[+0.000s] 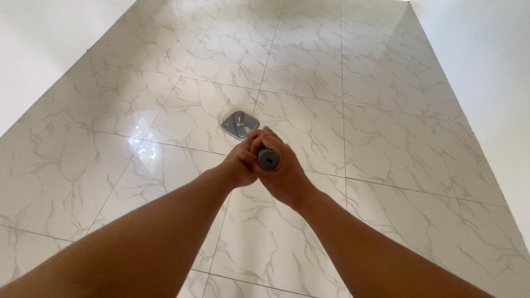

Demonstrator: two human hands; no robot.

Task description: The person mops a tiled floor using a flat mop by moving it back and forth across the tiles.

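Note:
Both my hands grip one grey mop handle [268, 160], whose round end cap faces the camera. My left hand [240, 163] wraps the pole on the left, and my right hand [283, 172] closes around it on the right, fingers overlapping. Beyond the hands, the flat grey mop head [239, 124] lies on the glossy marble-patterned tile floor [320, 90]. The pole itself is hidden behind my hands.
White walls run along the left [28, 36] and the right [510, 74] of the room. Large white tiles with grey veins and dark grout lines cover the floor. A bright reflection [135, 135] shines on a tile at the left.

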